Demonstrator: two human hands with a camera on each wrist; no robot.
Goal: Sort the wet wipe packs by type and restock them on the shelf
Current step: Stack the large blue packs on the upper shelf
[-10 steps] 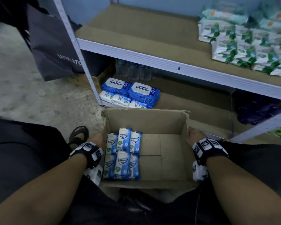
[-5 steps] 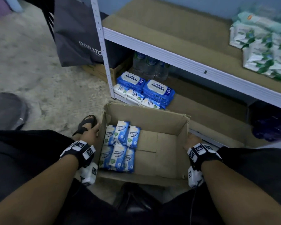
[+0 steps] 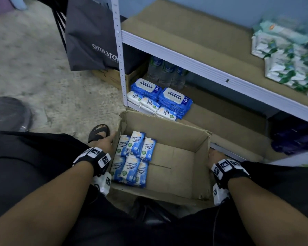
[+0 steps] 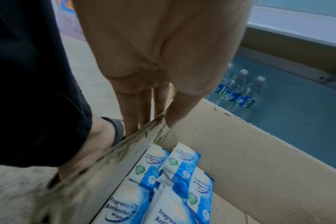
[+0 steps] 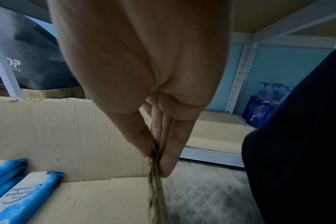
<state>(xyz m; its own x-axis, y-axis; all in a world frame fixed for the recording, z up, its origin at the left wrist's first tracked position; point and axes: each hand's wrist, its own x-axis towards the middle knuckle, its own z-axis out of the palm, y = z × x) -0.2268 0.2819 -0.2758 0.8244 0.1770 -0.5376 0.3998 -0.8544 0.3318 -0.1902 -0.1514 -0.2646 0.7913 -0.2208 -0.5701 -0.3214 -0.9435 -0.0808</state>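
Open cardboard box (image 3: 176, 139) on the floor, in front of the shelf (image 3: 203, 64), held at its two side walls. The left hand (image 3: 105, 144) pinches the left wall, thumb inside and fingers (image 4: 132, 109) outside (seen best in the left wrist view); the right hand (image 3: 214, 155) pinches the right wall the same way, the cardboard edge clamped between thumb and fingers (image 5: 171, 151). Each grip is thus closed on cardboard, not on a pack. A two-sided hold of this kind probably serves to steady or shift the box towards the shelf, so that the stock sits within reach of the lower level.

The wet wipe packs (image 3: 132, 157) still to be restocked lie inside the box, crowded against its left wall in two rows of three, some overlapping; the right part of the box floor is bare. The packs lie flat, printed faces up, long axes running from the person towards the shelf, roughly parallel to the side walls, though the far row is slightly fanned.

On the lower shelf level, small packs of like design (image 3: 149, 103) lie in front of larger blue antabax packs (image 3: 174, 96), water bottles (image 3: 165, 71) behind. Green-and-white packs (image 3: 288, 68) occupy the upper level (a separate type, apparently already sorted). A dark bag (image 3: 92, 36) hangs beside the shelf post.
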